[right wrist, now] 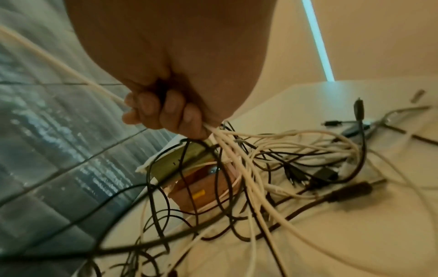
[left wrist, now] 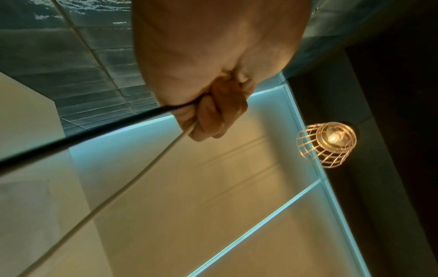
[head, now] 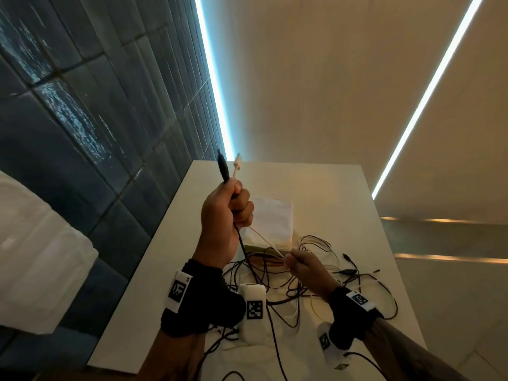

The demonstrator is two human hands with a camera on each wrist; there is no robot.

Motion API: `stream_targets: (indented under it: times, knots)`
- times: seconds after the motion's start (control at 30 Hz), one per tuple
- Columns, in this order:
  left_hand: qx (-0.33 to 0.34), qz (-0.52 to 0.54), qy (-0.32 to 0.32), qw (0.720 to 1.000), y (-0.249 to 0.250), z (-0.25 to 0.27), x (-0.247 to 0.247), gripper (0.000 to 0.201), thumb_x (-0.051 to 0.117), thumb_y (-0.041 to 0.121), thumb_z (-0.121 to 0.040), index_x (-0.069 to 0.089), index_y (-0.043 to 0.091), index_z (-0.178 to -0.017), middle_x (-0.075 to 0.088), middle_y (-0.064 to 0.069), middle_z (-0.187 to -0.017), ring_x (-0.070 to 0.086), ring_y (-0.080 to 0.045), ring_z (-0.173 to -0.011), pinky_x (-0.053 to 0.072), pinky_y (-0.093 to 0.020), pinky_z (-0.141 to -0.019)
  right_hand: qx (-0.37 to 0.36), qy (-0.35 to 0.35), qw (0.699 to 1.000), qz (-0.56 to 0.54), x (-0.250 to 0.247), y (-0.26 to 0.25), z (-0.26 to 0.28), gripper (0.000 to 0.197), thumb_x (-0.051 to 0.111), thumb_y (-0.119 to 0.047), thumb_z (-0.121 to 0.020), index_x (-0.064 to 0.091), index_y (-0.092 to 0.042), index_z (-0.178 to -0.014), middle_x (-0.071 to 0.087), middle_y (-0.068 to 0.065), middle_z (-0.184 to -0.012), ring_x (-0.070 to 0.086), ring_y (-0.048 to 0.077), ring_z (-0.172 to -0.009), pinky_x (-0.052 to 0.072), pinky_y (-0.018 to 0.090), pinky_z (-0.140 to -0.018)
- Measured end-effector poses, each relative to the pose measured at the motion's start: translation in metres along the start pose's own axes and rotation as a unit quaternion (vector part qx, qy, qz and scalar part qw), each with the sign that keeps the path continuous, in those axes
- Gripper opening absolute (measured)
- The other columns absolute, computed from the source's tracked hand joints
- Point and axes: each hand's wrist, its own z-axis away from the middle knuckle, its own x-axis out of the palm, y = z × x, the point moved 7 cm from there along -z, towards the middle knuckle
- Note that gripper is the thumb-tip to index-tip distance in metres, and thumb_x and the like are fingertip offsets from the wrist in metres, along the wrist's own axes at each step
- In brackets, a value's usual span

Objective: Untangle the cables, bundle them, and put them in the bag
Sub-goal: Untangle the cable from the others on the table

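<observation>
My left hand (head: 228,207) is raised above the white table (head: 357,204), fist curled round a black cable (head: 223,167) and a white cable (head: 237,164) whose plugs stick up out of it. In the left wrist view the black cable (left wrist: 83,134) and white cable (left wrist: 132,180) run down from the curled fingers (left wrist: 213,116). The white cable (head: 265,239) stretches down to my right hand (head: 299,264), which grips a bunch of white cable strands (right wrist: 239,150). A tangle of black and white cables (head: 288,287) lies below. The white bag (head: 272,218) lies behind the hands.
A brown and green packet (right wrist: 196,180) lies under the tangle near the bag's mouth. Loose black plugs (head: 347,258) rest on the table's right side. A dark tiled wall (head: 82,119) runs along the left. A caged lamp (left wrist: 328,142) hangs overhead.
</observation>
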Motion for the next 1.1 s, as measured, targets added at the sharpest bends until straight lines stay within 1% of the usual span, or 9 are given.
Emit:
stream_targets:
  times: [0.2,0.3,0.4,0.5,0.6,0.7,0.8,0.9,1.1]
  knots:
    - [-0.068,-0.107,0.082,0.989,-0.036,0.006,-0.016,0.032,0.036,0.014,-0.097,0.041,0.017,-0.065,0.039,0.001,-0.047,0.022,-0.010,-0.038,0.011,-0.027,-0.045,0.054,0.135,0.974,-0.176,-0.033,-0.034,-0.006,0.020,0.056,-0.012,-0.095,0.065,-0.002,-0.079,0.046,-0.002,-0.056,0.037,0.009,-0.046,0.030,0.020,-0.042]
    - [-0.111,-0.116,0.113,0.981,-0.052,0.008,-0.022,0.023,0.034,0.015,-0.098,0.047,0.012,-0.079,0.064,-0.010,-0.060,0.044,-0.015,-0.043,0.028,-0.024,-0.042,-0.010,0.126,0.964,-0.234,-0.040,-0.081,-0.005,0.020,0.057,-0.012,-0.095,0.062,0.005,-0.086,0.040,0.005,-0.060,0.030,0.011,-0.048,0.025,0.022,-0.042]
    - [-0.149,-0.060,0.092,0.983,-0.059,0.008,-0.016,0.023,0.031,0.018,-0.100,0.051,0.005,-0.101,0.073,-0.022,-0.091,0.071,-0.031,-0.083,0.057,-0.038,-0.070,-0.073,0.095,0.957,-0.265,-0.038,-0.115,0.001,0.019,0.057,-0.007,-0.093,0.055,0.009,-0.084,0.040,0.002,-0.058,0.030,0.010,-0.048,0.027,0.020,-0.043]
    - [-0.165,-0.004,0.042,0.985,-0.052,0.007,-0.006,0.028,0.033,0.018,-0.100,0.046,0.012,-0.077,0.069,-0.028,-0.107,0.066,-0.038,-0.107,0.046,-0.054,-0.099,-0.108,0.062,0.948,-0.291,-0.037,-0.129,0.007,0.018,0.059,-0.003,-0.091,0.053,0.012,-0.081,0.048,0.001,-0.059,0.031,0.012,-0.049,0.029,0.021,-0.047]
    - [-0.186,0.042,-0.029,0.981,-0.051,0.007,0.007,0.032,0.032,0.025,-0.101,0.044,0.013,-0.074,0.066,-0.027,-0.116,0.064,-0.037,-0.112,0.043,-0.050,-0.104,-0.120,0.008,0.956,-0.267,-0.024,-0.137,0.012,0.015,0.058,-0.001,-0.091,0.058,0.012,-0.082,0.062,0.008,-0.077,0.038,0.016,-0.054,0.035,0.021,-0.051]
    - [-0.152,0.079,-0.051,0.984,-0.049,0.003,0.013,0.033,0.033,0.030,-0.100,0.048,0.014,-0.075,0.070,-0.018,-0.093,0.067,-0.028,-0.091,0.045,-0.042,-0.094,-0.107,-0.011,0.956,-0.273,-0.015,-0.128,0.013,0.015,0.061,-0.007,-0.091,0.064,0.002,-0.080,0.048,0.008,-0.062,0.038,0.015,-0.052,0.034,0.021,-0.050]
    - [-0.102,0.132,-0.036,0.985,-0.038,-0.002,0.012,0.027,0.039,0.027,-0.098,0.045,0.016,-0.074,0.042,0.001,-0.062,0.041,-0.011,-0.052,0.044,-0.028,-0.062,-0.084,-0.026,0.963,-0.256,-0.009,-0.107,0.010,0.024,0.059,-0.017,-0.094,0.063,-0.002,-0.076,0.045,0.008,-0.060,0.036,0.015,-0.052,0.030,0.019,-0.048]
    - [-0.069,0.144,-0.017,0.987,-0.029,-0.008,0.005,0.028,0.038,0.024,-0.100,0.044,0.016,-0.073,0.034,0.005,-0.060,0.025,-0.005,-0.045,0.027,-0.019,-0.043,-0.062,-0.050,0.975,-0.207,0.003,-0.079,0.006,0.031,0.053,-0.018,-0.098,0.056,-0.001,-0.073,0.044,0.006,-0.061,0.036,0.011,-0.052,0.030,0.018,-0.048]
    - [-0.046,0.142,-0.026,0.988,-0.014,-0.013,-0.003,0.029,0.034,0.024,-0.103,0.047,0.015,-0.078,0.032,0.007,-0.057,0.025,-0.003,-0.039,0.024,-0.017,-0.038,-0.008,-0.031,0.991,-0.132,0.015,-0.019,0.005,0.032,0.047,-0.011,-0.101,0.054,-0.011,-0.070,0.046,-0.011,-0.059,0.040,0.004,-0.053,0.035,0.015,-0.052]
